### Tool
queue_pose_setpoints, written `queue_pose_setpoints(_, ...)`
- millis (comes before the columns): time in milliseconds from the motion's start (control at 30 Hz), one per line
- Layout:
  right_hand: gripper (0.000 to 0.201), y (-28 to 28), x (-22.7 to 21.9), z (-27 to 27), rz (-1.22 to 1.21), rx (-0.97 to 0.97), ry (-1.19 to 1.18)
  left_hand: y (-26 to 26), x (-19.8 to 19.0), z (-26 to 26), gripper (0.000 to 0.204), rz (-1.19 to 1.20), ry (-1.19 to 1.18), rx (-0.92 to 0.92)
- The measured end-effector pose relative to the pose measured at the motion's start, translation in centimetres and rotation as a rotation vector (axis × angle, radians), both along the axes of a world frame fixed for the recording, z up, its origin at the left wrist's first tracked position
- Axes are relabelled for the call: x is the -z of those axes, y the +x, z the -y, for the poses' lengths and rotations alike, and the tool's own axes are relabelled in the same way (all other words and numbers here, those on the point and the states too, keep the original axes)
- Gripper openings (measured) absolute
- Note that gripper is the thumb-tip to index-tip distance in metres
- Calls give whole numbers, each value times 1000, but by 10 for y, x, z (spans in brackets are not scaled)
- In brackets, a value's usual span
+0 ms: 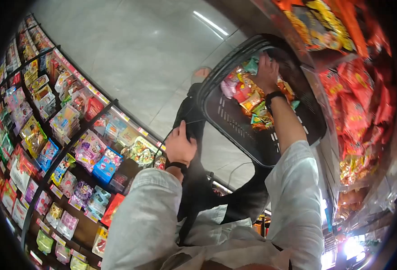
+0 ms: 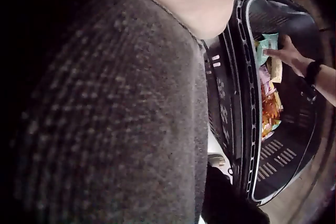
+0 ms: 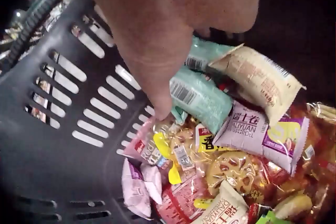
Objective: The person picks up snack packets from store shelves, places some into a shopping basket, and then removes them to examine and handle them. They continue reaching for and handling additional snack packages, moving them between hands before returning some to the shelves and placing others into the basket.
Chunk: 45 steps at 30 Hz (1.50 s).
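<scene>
The right hand (image 1: 266,75) lies over a teal packet (image 3: 203,98) inside the black basket (image 1: 257,146); from here, fingertip grip cannot be told. Left hand (image 1: 181,145), outside: fingers relaxed. The wrapper probably calls for light, even pressure.

This is a shop, with shelves (image 1: 88,84) of bagged snacks (image 1: 90,150), price labels (image 1: 90,217) and a black shopping basket (image 1: 263,148).
</scene>
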State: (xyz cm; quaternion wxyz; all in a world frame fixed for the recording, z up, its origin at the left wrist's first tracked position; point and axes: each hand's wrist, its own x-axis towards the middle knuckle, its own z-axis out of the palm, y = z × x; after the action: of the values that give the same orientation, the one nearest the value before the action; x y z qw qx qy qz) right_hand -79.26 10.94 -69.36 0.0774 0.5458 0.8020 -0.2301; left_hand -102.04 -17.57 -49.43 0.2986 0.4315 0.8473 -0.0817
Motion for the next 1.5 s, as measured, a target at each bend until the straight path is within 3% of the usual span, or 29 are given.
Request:
queue_pose_setpoints(100, 116, -19, 21, 8, 266, 18, 19, 1, 5, 0, 68, -43, 28, 45)
queue_pose_setpoints(167, 113, -13, 36, 2, 254, 57, -14, -2, 8, -2, 68, -39, 20, 35)
queue_pose_setpoints(333, 105, -7, 21, -2, 302, 11, -91, 2, 8, -5, 67, -31, -22, 46)
queue_pose_setpoints(433, 103, 7, 27, 16, 141, -192, 60, 5, 11, -5, 67, -60, -32, 47)
queue_pose_setpoints(567, 89, 10, 39, 23, -140, -237, 44, 6, 11, -4, 69, -39, -78, 41)
queue_pose_setpoints(700, 91, 6, 54, 10, -249, -310, 14, 11, 13, 4, 69, -42, -93, 63)
queue_pose_setpoints(967, 67, -25, 50, 3, 139, -70, -27, 25, 13, 6, 67, -94, -124, 128)
queue_pose_setpoints(1167, 66, 5, 12, 6, 39, -147, -22, 32, 15, 7, 67, -115, -163, 160)
queue_pose_setpoints(1267, 72, 23, 35, 21, 181, -255, -90, 37, 15, 7, 67, -117, -176, 175)
queue_pose_setpoints(1400, 84, 14, 33, 22, 187, -44, -222, 38, 18, 7, 67, -119, -166, 170)
queue_pose_setpoints(1500, 92, 14, 45, 21, 116, -79, -223, 37, 14, 7, 67, -103, -175, 160)
